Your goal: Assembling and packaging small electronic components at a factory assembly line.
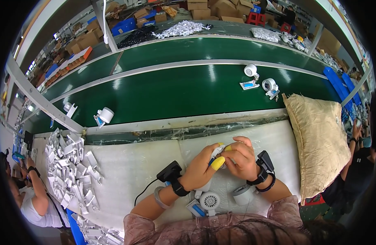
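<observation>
My left hand [201,164] and my right hand [241,160] meet above the padded worktop, fingers closed round a small white plastic part [217,152]. Yellow covers sit on some of the fingertips. Fingers hide most of the part, so its exact kind cannot be made out. Below the hands, close to my body, lies a small white fan unit [210,200] with a round grille and a blue cell [199,210] beside it. A white cylindrical housing [243,195] rests under my right wrist.
White plastic pieces [69,167] are heaped at left, above a blue bin [75,228]. A beige sack [318,147] stands at right. Beyond runs a green conveyor [175,92] carrying several fan units [269,85]. Co-workers sit at both sides; a metal post [45,98] rises at left.
</observation>
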`<state>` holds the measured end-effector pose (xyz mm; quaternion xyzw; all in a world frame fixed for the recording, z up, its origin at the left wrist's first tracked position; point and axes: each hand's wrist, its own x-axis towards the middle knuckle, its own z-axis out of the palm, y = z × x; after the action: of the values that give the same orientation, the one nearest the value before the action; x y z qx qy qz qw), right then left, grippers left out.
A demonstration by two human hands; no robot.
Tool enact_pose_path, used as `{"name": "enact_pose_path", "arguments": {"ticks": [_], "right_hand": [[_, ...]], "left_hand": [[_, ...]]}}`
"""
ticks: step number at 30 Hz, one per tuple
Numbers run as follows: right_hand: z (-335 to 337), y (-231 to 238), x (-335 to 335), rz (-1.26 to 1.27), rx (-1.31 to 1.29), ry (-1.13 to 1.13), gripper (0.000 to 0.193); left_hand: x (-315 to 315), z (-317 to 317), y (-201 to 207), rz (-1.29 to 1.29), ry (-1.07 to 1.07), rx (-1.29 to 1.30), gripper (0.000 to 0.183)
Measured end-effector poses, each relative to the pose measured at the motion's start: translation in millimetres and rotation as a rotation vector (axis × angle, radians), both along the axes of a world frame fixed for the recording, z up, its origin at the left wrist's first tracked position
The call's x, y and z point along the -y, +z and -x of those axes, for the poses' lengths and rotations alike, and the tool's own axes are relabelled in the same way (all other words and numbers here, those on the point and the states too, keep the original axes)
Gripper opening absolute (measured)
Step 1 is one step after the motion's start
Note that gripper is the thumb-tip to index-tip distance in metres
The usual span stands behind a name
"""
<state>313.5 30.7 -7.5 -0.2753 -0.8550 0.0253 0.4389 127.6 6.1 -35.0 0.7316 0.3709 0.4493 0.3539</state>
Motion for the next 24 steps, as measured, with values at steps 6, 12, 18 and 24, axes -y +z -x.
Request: {"name": "enact_pose_path", "arguments": {"ticks": [6,12,18,24], "right_hand": [[1,-4,-1,0.002,-0.015,0.005,0.022],[0,-2,-1,0.004,-0.025,0.017,0.023],[3,0,0,-0.011,-0.023,0.007,0.02],[-3,7,-6,0.051,0.057,-0.035,0.02]], "left_hand": [[2,1,-2,0.18,-0.029,0.044,0.043],[1,-1,0,0.225,-0.017,0.068,0.037],[-7,-1,-6,-0.062,0.043,-0.009,0.032],[-27,14,18,0.5,-0.09,0.152,0.033]]}}
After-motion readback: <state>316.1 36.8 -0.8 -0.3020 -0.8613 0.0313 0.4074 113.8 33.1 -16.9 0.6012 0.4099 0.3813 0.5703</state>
